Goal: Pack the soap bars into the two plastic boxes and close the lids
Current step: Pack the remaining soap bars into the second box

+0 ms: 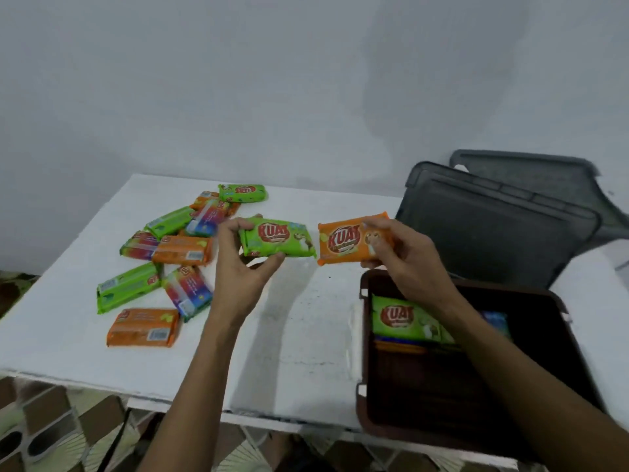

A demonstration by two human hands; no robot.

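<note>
My left hand [238,264] grips a green soap bar [282,240] by its left end, lifted above the white table [299,335]. My right hand [405,253] pinches an orange soap bar [343,240] by its right end, just beyond the brown plastic box [364,386]. That box stands open at the table's right front; a green soap bar [401,318] and a blue-wrapped one [495,321] lie inside, partly hidden by my right forearm. Several more green, orange and multicoloured soap bars [163,253] lie scattered on the left half of the table.
Two grey lids [493,226] lean stacked behind the brown box at the right rear. A pale wall rises behind the table. The table's front edge runs close to me, with patterned floor tiles [51,420] below.
</note>
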